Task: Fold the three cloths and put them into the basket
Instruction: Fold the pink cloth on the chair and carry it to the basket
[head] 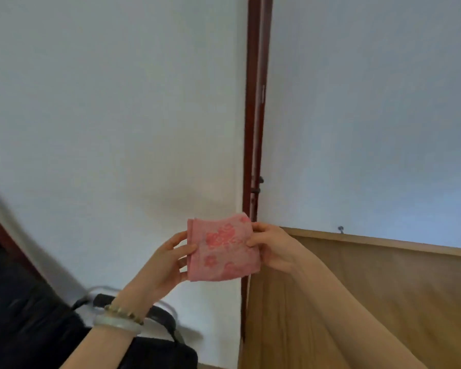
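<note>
A pink cloth (222, 249) with a red flower pattern is held up in the air in front of a white wall (112, 123), folded into a small, roughly square packet with its layered edges showing along the left side. The left hand (171, 262) pinches the cloth's left edge, thumb on the front and fingers curled behind it. The right hand (270, 247) grips the right edge the same way, thumb on the front of the fabric. The left wrist wears a pale bangle (117, 324) and a beaded bracelet (124, 312). Behind the cloth runs a dark red door frame (254, 115); a wooden panel (357, 288) stands lower right, and a black chair (149, 342) with a metal frame sits lower left.
</note>
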A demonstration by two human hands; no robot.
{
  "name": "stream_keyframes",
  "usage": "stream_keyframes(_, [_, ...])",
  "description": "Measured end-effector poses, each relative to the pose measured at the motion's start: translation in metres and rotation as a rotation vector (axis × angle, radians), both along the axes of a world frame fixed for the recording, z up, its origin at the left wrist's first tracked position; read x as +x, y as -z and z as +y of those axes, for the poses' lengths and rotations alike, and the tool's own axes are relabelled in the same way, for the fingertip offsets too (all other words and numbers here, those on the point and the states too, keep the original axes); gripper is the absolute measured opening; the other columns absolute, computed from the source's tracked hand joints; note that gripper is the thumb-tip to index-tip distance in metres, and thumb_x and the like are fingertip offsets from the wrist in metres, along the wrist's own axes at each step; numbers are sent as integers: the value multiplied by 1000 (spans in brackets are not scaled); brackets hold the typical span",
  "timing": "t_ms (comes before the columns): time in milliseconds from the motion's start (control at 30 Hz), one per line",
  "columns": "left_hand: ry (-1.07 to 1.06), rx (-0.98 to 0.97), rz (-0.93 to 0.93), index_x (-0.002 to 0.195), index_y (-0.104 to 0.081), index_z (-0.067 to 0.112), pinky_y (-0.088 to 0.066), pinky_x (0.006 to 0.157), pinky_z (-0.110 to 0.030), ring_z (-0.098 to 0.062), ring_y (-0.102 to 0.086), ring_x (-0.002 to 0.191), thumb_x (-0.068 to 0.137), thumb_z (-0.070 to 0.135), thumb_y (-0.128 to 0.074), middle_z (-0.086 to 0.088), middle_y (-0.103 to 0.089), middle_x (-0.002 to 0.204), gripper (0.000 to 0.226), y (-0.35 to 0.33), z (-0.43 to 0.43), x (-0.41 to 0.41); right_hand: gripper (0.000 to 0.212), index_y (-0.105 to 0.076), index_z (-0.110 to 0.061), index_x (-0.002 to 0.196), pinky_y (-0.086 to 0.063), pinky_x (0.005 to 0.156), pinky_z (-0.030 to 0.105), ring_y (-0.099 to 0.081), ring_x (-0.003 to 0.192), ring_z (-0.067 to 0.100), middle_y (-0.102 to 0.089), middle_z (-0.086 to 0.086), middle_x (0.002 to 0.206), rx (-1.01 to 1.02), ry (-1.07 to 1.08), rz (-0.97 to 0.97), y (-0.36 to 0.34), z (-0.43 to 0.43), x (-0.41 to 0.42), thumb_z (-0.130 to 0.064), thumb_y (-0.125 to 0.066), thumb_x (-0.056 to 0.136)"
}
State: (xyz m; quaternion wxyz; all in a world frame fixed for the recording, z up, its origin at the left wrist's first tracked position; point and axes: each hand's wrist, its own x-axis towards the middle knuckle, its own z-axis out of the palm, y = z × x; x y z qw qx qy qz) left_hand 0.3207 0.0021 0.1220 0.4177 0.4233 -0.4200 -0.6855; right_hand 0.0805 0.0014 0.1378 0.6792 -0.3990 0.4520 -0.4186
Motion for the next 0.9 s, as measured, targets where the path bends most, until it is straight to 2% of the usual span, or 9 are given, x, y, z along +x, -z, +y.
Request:
stream_keyframes(133, [216,-19,11,110,-67,19,-56,58,-33,-20,-72,79,71,13,-69,-7,-74,98,39,-4,-6,-116,38,-58,0,110,-56,69,32,-65,88,24,-67,13,99,-16,215,-7,-5,50,-111,15,-46,77])
stream_keyframes(200, [321,-6,48,112,-66,16,-57,60,-34,-22,-72,86,74,11,-66,-8,-74,102,39,-2,0,-183,37,-58,1,110,-56,77,36,-66,91,24,-67,13,100,-23,314,-6,-6,82,-172,14,-48,78])
stream_keyframes(300, [488,39,127,114,-66,12,-58,68,-40,-29,-68,99,80,5,-61,-14,-69,114,36,2,20,-287,37,-57,1,112,-53,86,43,-65,98,29,-66,16,107,-27,435,11,-8,135,-262,13,-51,78])
stream_keyframes(433, [682,54,141,123,-61,11,-57,79,-43,-32,-63,110,84,8,-61,-16,-64,123,39,5,59,-419,41,-54,4,120,-48,96,48,-60,108,35,-61,21,119,-39,584,43,-12,210,-371,13,-48,80])
stream_keyframes(533, [816,63,103,118,-65,15,-43,100,-55,-36,-56,119,83,14,-66,-18,-62,125,35,6,89,-505,38,-58,-2,115,-46,98,48,-60,107,34,-65,16,114,-50,686,50,-13,267,-435,10,-48,81])
stream_keyframes(567, [855,70,87,119,-64,16,-41,102,-55,-36,-55,120,82,15,-67,-19,-61,126,37,6,100,-532,37,-59,-3,114,-49,95,46,-61,108,33,-67,14,112,-48,723,52,-13,286,-454,9,-50,81])
stream_keyframes(667, [980,107,69,124,-61,15,-51,90,-48,-33,-59,116,81,12,-67,-17,-61,126,44,6,130,-612,45,-52,-3,123,-51,92,44,-57,113,35,-60,17,121,-24,881,51,-10,340,-507,8,-54,79])
stream_keyframes(767, [1134,94,56,123,-63,20,-54,85,-45,-31,-61,113,84,8,-63,-15,-63,124,40,6,162,-687,54,-44,-4,130,-44,100,49,-52,118,36,-53,19,130,-8,1015,25,-7,390,-554,6,-56,78])
stream_keyframes(900, [1307,93,22,118,-66,22,-55,81,-42,-29,-65,108,83,8,-62,-15,-67,118,38,7,206,-781,50,-46,-2,130,-39,104,52,-52,118,37,-53,20,129,-4,1192,5,2,448,-610,5,-54,80])
